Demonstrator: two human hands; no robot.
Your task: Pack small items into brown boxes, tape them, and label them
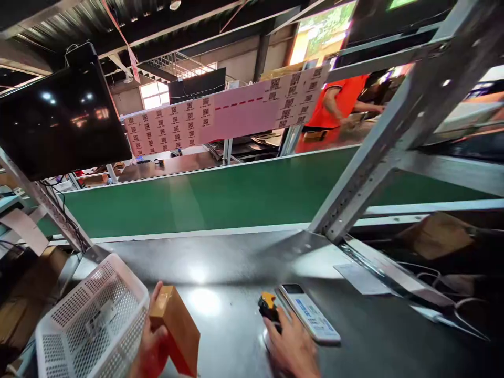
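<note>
My left hand point(151, 341) is closed round a small brown cardboard box point(183, 328), tilted on its narrow side above the front of the metal table. A white perforated plastic basket point(129, 283) stands just left of that hand, with a few small pale items inside. Over the table, my right hand point(293, 341) grips a yellow and black tape dispenser point(268, 301), its lower part covered by my fingers. Right beside these fingers lies a pale phone-like device point(311, 314) with a dark camera strip and a label on its face.
A grey metal table point(236, 262) spreads in front of me, with a white paper point(362, 278) at right. Behind runs a green conveyor belt point(244, 194). A slanted metal post point(374, 142) rises right, a black screen point(63, 115) hangs left. Beyond, a person in orange point(340, 100) works.
</note>
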